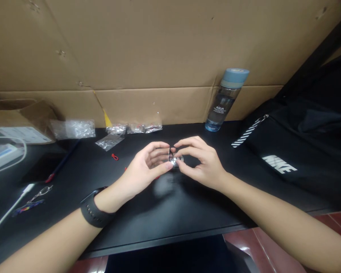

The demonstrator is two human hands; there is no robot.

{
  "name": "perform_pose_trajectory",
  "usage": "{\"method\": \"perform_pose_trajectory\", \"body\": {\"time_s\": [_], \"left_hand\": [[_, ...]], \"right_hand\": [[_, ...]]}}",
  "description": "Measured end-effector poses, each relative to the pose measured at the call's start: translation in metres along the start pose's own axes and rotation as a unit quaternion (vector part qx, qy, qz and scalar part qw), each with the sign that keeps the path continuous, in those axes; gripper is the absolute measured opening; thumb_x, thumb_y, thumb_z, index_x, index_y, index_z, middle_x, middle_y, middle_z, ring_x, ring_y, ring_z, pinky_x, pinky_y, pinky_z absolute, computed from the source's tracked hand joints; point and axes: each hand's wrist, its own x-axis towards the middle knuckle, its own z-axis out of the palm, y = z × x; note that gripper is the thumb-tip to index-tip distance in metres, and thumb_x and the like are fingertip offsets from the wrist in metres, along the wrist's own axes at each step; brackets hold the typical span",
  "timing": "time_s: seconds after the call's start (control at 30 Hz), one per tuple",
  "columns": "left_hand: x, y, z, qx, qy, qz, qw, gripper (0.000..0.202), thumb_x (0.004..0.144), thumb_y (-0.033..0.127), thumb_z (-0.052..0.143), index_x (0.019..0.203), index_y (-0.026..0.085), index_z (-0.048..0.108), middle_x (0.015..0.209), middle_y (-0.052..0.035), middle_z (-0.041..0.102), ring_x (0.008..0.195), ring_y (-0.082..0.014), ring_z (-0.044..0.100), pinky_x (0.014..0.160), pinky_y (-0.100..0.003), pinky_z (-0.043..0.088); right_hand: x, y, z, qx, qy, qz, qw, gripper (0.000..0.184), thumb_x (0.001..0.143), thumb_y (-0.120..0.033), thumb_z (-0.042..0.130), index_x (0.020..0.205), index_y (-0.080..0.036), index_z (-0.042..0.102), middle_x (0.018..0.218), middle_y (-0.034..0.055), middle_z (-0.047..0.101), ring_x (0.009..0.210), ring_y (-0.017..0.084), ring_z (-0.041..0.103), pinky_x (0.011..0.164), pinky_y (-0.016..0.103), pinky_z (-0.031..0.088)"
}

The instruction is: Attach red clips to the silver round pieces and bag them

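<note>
Above the black table, a small shiny silver metal piece (174,160) is held between my two hands; its exact kind is too small to make out. My left hand (147,161) pinches its left side with thumb and fingers. My right hand (203,161) grips its right side with thumb and fingertips. A thin dark loop shows at the top of the piece, between the fingertips. On the table left of my left hand lies a small red loop (115,157). More bits of red show partly hidden under that hand.
Small clear plastic packets (136,128) lie along the cardboard wall. A water bottle (223,100) stands at the back right, beside a black bag (295,151). At left are a cardboard box (22,117), a white cable (10,212) and a keychain (39,193).
</note>
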Motion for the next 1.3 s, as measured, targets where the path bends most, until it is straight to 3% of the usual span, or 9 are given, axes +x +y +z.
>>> {"method": "perform_pose_trajectory", "body": {"time_s": [0.23, 0.33, 0.43, 0.63, 0.7, 0.8, 0.97, 1.17, 1.3], "left_hand": [[0.000, -0.001, 0.000, 0.024, -0.002, 0.006, 1.000, 0.052, 0.080, 0.024, 0.087, 0.122, 0.021, 0.058, 0.124, -0.0092, 0.070, 0.123, -0.0254, 0.066, 0.109, -0.043, 0.049], [0.000, -0.002, -0.003, 0.029, -0.015, 0.020, 0.999, 0.053, 0.082, 0.022, 0.086, 0.124, 0.022, 0.054, 0.127, -0.0096, 0.070, 0.124, -0.0238, 0.066, 0.110, -0.042, 0.049], [-0.001, -0.005, -0.004, 0.026, -0.023, 0.018, 0.999, 0.051, 0.082, 0.021, 0.085, 0.116, 0.024, 0.047, 0.126, -0.0083, 0.070, 0.121, -0.0226, 0.068, 0.102, -0.039, 0.053], [-0.004, -0.005, 0.002, 0.030, -0.013, 0.007, 0.999, 0.044, 0.085, 0.026, 0.082, 0.099, 0.024, 0.039, 0.115, -0.0042, 0.069, 0.107, -0.0194, 0.071, 0.088, -0.031, 0.056], [-0.005, 0.000, 0.000, 0.104, -0.014, 0.025, 0.994, 0.038, 0.089, 0.032, 0.077, 0.096, 0.024, 0.041, 0.111, -0.0040, 0.068, 0.102, -0.0189, 0.071, 0.085, -0.031, 0.054], [-0.008, 0.013, -0.008, 0.348, -0.033, 0.085, 0.933, 0.030, 0.091, 0.041, 0.074, 0.093, 0.022, 0.051, 0.100, -0.0030, 0.067, 0.093, -0.0195, 0.065, 0.080, -0.032, 0.050], [-0.017, 0.024, -0.012, 0.516, -0.290, 0.116, 0.798, 0.020, 0.088, 0.028, 0.080, 0.104, 0.025, 0.068, 0.098, -0.0010, 0.071, 0.096, -0.0216, 0.064, 0.088, -0.033, 0.045], [-0.024, 0.010, -0.005, 0.549, -0.300, 0.130, 0.769, 0.020, 0.100, 0.016, 0.061, 0.113, 0.024, 0.073, 0.096, -0.0048, 0.072, 0.090, -0.0212, 0.067, 0.082, -0.032, 0.048], [-0.019, 0.019, -0.012, 0.528, -0.268, 0.153, 0.791, 0.018, 0.102, 0.017, 0.056, 0.105, 0.024, 0.072, 0.101, -0.0046, 0.071, 0.096, -0.0200, 0.067, 0.085, -0.030, 0.048]], "right_hand": [[-0.001, 0.003, 0.003, 0.003, -0.003, -0.008, 1.000, 0.011, 0.086, -0.014, 0.072, 0.094, -0.022, 0.073, 0.103, 0.0084, 0.074, 0.095, 0.023, 0.069, 0.086, 0.040, 0.058], [0.000, 0.005, 0.000, 0.031, -0.032, -0.015, 0.999, 0.027, 0.084, -0.016, 0.073, 0.111, -0.021, 0.071, 0.113, 0.0109, 0.073, 0.105, 0.026, 0.070, 0.091, 0.043, 0.059], [0.000, 0.008, -0.003, 0.055, -0.073, -0.028, 0.995, 0.043, 0.086, -0.020, 0.074, 0.128, -0.023, 0.066, 0.125, 0.0118, 0.072, 0.117, 0.027, 0.068, 0.099, 0.044, 0.058], [0.000, 0.009, -0.005, 0.050, -0.099, -0.039, 0.993, 0.049, 0.087, -0.030, 0.079, 0.133, -0.028, 0.065, 0.122, 0.0078, 0.075, 0.114, 0.028, 0.070, 0.099, 0.046, 0.058], [0.001, 0.008, -0.005, 0.041, -0.092, -0.046, 0.994, 0.045, 0.088, -0.027, 0.076, 0.132, -0.027, 0.066, 0.118, 0.0077, 0.076, 0.110, 0.026, 0.072, 0.096, 0.045, 0.058], [0.003, 0.009, -0.009, 0.018, -0.065, -0.030, 0.997, 0.044, 0.087, -0.026, 0.077, 0.129, -0.026, 0.067, 0.118, 0.0084, 0.076, 0.108, 0.026, 0.071, 0.096, 0.044, 0.058], [0.004, 0.016, -0.014, 0.002, -0.011, 0.039, 0.999, 0.045, 0.082, -0.030, 0.084, 0.125, -0.026, 0.070, 0.114, 0.0065, 0.076, 0.101, 0.025, 0.070, 0.091, 0.042, 0.059], [0.003, 0.019, -0.012, 0.020, -0.028, 0.068, 0.997, 0.047, 0.080, -0.031, 0.085, 0.124, -0.026, 0.070, 0.112, 0.0058, 0.075, 0.095, 0.024, 0.069, 0.082, 0.040, 0.060], [0.001, 0.017, -0.011, 0.083, -0.031, 0.114, 0.990, 0.050, 0.077, -0.032, 0.088, 0.123, -0.024, 0.071, 0.113, 0.0068, 0.075, 0.092, 0.022, 0.070, 0.081, 0.039, 0.060]]}}
